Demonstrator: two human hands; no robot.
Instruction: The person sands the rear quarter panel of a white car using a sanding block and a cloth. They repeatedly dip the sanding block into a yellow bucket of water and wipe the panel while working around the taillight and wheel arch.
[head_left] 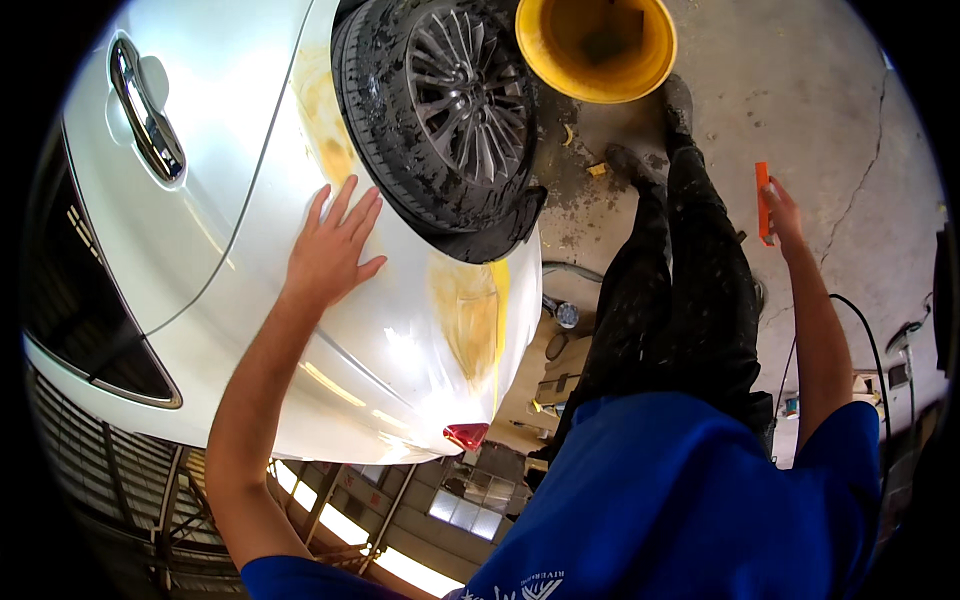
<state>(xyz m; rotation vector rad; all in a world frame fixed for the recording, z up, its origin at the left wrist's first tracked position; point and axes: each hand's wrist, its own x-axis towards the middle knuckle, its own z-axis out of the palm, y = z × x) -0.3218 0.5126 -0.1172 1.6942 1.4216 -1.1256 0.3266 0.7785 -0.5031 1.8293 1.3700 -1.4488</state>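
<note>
My left hand [334, 244] lies with fingers spread against the white rear side panel of a car [262, 200], just above the wheel arch. Beside its fingertips is a yellowish filler patch [330, 135]. A larger sanded-looking yellow patch [468, 312] covers the panel behind the wheel, toward the red tail light [466, 436]. Out to the right, away from the car, my right hand [783, 212] grips a narrow orange block [764, 204], seen edge-on; it looks like a sanding block. Nothing shows between the left fingers.
The car's dark tyre and multi-spoke wheel [470, 95] stand in front of me. A yellow bucket [597, 50] is on the concrete floor [815, 110] near my feet. Yellow scraps lie around there. A black hose [862, 325] hangs at the right.
</note>
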